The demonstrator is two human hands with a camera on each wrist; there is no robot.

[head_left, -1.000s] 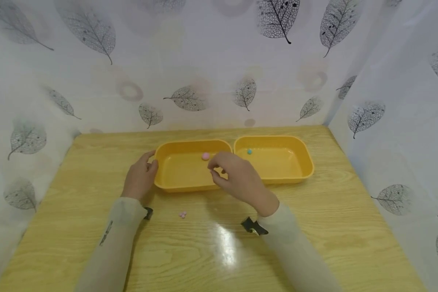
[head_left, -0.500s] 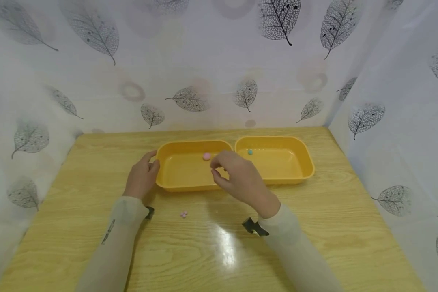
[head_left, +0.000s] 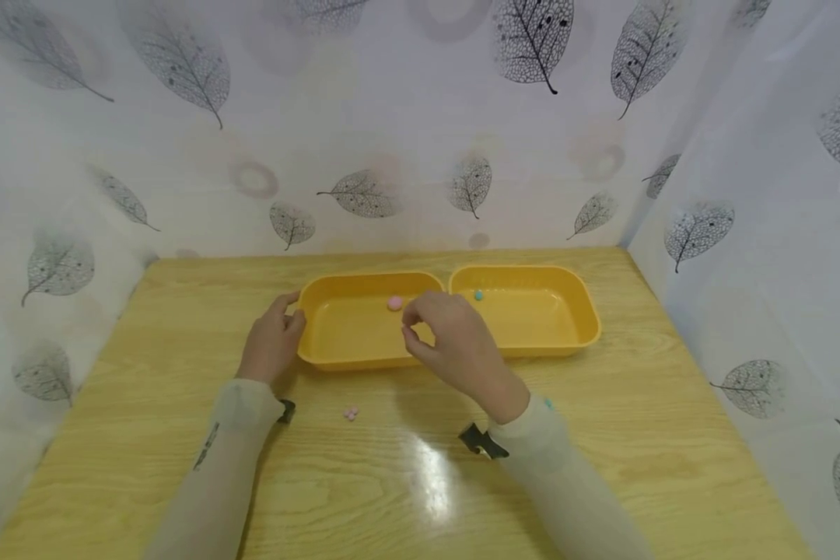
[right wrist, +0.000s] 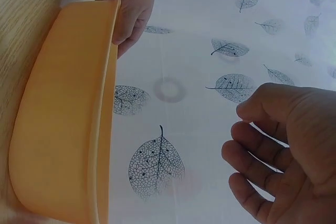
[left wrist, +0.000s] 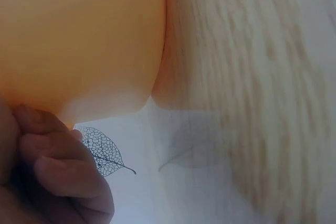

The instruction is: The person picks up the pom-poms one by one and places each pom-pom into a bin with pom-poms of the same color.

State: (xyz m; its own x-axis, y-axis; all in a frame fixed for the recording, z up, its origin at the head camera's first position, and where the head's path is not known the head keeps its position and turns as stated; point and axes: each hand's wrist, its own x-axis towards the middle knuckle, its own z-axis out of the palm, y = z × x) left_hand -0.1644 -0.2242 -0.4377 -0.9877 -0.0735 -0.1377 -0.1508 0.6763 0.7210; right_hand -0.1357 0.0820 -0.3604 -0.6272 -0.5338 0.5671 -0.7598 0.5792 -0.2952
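Note:
At the left end of the left yellow tray [head_left: 364, 342], my left hand [head_left: 271, 342] grips the wall, thumb and forefinger at the rim. The right wrist view shows this hand [right wrist: 134, 11] on the tray's far end. My right hand [head_left: 455, 338] hovers over the tray's right part, thumb and forefinger bent towards each other with their tips close. In the right wrist view its fingers [right wrist: 252, 153] are curled; whether something tiny sits between the tips cannot be told. A pink piece [head_left: 395, 303] lies in the left tray, near its back wall.
A second yellow tray [head_left: 553, 330] stands just right of the first, with a small blue bead [head_left: 479, 295] inside. Several tiny pink beads [head_left: 351, 413] lie on the wooden table [head_left: 350, 482] in front. Something blue [head_left: 549, 404] shows beside the right sleeve. Leaf-patterned sheeting [head_left: 392, 117] surrounds the table.
Both hands stay nearly where they were. The right wrist has shifted slightly left, so something blue now shows beside the sleeve. A dark spot seen earlier near the right fingers is out of sight.

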